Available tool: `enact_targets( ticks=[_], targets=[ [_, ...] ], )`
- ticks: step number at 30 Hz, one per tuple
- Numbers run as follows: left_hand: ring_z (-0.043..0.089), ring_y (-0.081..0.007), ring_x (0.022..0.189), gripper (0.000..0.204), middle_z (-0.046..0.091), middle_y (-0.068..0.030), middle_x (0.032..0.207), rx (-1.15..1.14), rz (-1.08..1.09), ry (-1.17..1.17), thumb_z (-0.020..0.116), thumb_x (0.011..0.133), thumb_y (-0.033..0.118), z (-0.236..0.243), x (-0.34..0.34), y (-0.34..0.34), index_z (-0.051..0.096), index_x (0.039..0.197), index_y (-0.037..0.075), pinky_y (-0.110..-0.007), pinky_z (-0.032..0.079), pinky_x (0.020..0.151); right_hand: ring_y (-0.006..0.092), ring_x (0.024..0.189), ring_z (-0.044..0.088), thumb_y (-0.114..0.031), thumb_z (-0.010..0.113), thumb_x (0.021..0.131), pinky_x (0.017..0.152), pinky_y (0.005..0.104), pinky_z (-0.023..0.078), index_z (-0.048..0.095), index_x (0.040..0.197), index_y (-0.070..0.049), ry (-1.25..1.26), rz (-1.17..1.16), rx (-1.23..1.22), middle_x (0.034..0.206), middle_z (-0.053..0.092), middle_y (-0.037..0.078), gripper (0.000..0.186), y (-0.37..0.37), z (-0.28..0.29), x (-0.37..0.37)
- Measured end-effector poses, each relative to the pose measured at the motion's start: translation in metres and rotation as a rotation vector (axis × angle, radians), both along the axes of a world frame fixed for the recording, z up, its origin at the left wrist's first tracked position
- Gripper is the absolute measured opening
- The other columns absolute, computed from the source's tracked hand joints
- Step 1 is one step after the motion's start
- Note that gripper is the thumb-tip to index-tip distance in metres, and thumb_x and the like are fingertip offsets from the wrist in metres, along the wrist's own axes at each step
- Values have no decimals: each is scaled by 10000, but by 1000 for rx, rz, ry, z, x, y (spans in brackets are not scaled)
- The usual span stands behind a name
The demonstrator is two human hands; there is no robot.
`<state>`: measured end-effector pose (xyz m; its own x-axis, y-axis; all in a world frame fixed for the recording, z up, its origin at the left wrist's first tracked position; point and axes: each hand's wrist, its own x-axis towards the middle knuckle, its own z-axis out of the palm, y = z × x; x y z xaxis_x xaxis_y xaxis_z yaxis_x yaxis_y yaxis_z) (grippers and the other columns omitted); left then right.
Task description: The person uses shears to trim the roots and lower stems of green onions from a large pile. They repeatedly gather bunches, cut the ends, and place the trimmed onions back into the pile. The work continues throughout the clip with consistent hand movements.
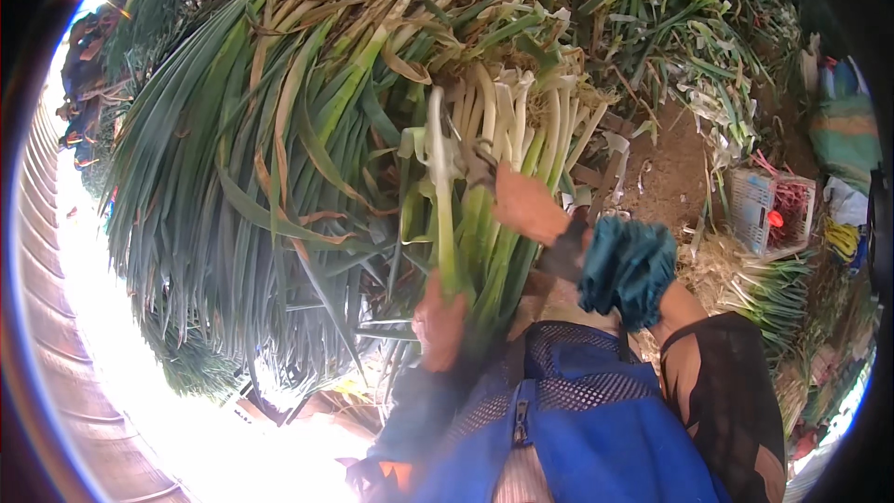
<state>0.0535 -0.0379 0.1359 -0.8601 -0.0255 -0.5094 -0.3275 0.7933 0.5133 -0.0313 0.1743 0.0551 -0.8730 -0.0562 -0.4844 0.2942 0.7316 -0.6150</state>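
My left hand (440,321) is closed round the green part of a long green onion (444,233), whose white stalk points away from me. Just right of that stalk, my right hand (528,203) is closed, with a small dark tool (484,156) showing at its fingers; its exact kind is unclear. Beneath and beside both hands lies a row of green onions with pale stalks (557,126), their roots at the far end. A large heap of untrimmed green onions (251,149) with long leaves and dry brown strips fills the left side.
Stripped leaves and peelings (689,19) cover the ground at the far right. A light plastic crate (752,210) with red ties stands at the right. Nearer lies a bundle of green onions (768,293). A green and orange sack (843,135) is at the right rim.
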Motion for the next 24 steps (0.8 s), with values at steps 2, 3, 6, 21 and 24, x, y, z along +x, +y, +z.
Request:
enact_targets(
  ticks=[2,3,6,21,24],
  targets=[
    [625,-428,846,621,667,-205,978,-51,-52,66,692,752,200,7,-17,5,469,1327,132,-493,476,737,450,796,625,-198,582,816,640,491,504,425,1039,64,-85,-42,-94,794,598,290,379,9,41,21],
    [626,-427,847,624,668,-200,988,-67,-66,85,697,750,196,8,-29,10,470,1328,136,-486,478,735,445,800,626,-215,602,813,640,486,504,429,1077,60,-50,-61,-151,811,602,293,418,13,63,32],
    [627,-429,854,634,662,-215,989,-143,-223,163,699,754,195,-3,-71,35,461,1339,136,-481,486,721,432,796,630,-254,650,801,641,476,505,398,1188,59,-6,-114,-138,835,612,293,558,22,105,65],
    [617,-430,941,577,625,-266,1050,-258,-317,-165,636,839,273,-16,-6,38,424,1350,109,-516,470,791,431,695,625,-215,633,789,593,484,503,366,1232,108,-11,-209,51,767,615,257,610,67,-3,18],
    [616,-422,955,677,633,-254,1079,-110,-364,-18,673,789,338,-13,0,29,435,1379,108,-482,476,817,438,720,619,-210,643,780,603,485,502,381,1186,100,122,-215,71,785,611,265,575,71,-3,15]
  ],
)
